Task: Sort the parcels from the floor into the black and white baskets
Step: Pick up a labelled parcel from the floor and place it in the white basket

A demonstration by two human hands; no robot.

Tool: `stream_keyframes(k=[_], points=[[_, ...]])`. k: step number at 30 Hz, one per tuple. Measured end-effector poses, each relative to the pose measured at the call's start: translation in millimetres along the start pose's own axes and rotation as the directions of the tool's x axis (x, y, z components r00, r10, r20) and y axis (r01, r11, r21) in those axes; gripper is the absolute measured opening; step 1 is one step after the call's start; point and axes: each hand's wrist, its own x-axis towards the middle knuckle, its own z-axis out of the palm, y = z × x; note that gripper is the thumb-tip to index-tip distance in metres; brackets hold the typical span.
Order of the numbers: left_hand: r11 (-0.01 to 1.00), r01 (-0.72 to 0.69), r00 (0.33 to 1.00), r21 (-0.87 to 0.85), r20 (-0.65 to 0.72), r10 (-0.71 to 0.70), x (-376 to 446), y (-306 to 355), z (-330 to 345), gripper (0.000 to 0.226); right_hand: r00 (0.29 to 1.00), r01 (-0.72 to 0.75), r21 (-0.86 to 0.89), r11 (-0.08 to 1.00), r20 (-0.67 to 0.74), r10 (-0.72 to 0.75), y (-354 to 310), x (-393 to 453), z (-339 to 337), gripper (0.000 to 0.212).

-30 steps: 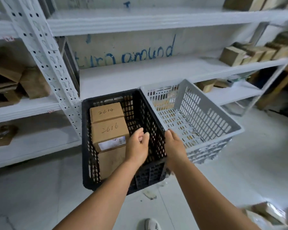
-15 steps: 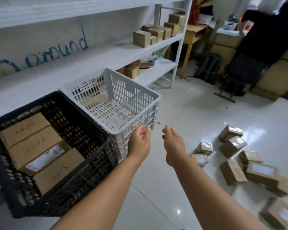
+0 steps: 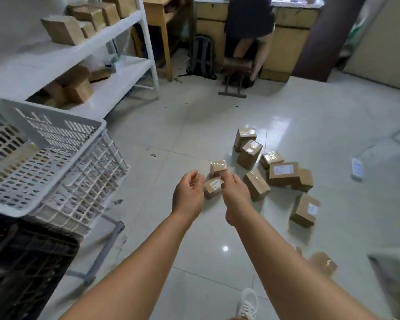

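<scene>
Many taped cardboard parcels (image 3: 283,173) on glossy tiles (image 3: 217,125).

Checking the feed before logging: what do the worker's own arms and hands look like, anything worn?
Both forearms are bare to the frame edge: no sleeves, gloves, watch or rings visible on the left hand or right hand. Below, a white lace-up sneaker shows.

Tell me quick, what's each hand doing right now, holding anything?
Left hand: open, fingers loosely curled, holding nothing.
Right hand: empty, reaching toward the small brown cardboard parcels on the floor; fingers partly hidden, appears open.
</scene>
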Motion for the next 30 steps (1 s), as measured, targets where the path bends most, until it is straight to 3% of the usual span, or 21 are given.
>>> stream_keyframes(k=[8, 15, 20, 30], points=[[0.997, 0.052, 0.985, 0.055, 0.162, -0.060, -2.3, 19.0, 144.2, 0.035, 0.985, -0.115, 0.086, 0.990, -0.122, 0.125, 13.9, 60.2, -137.3, 0.028], [0.972, 0.058, 0.935, 0.227, 0.330, -0.133, -2.3, 4.9, 257.3, 0.041, 0.932, -0.208, 0.196, 0.958, -0.256, 0.255, 50.2, 107.8, -235.8, 0.028], [0.944, 0.093, 0.887, 0.315, 0.404, -0.222, -2.6, -18.1, 317.5, 0.044, 0.873, -0.256, 0.318, 0.913, -0.329, 0.359, 92.3, 137.5, -287.1, 0.020], [0.880, 0.313, 0.780, 0.358, 0.432, -0.453, 29.8, -107.6, 414.8, 0.026, 0.795, -0.331, 0.329, 0.885, -0.408, 0.449, 197.7, 204.9, -350.5, 0.015]])
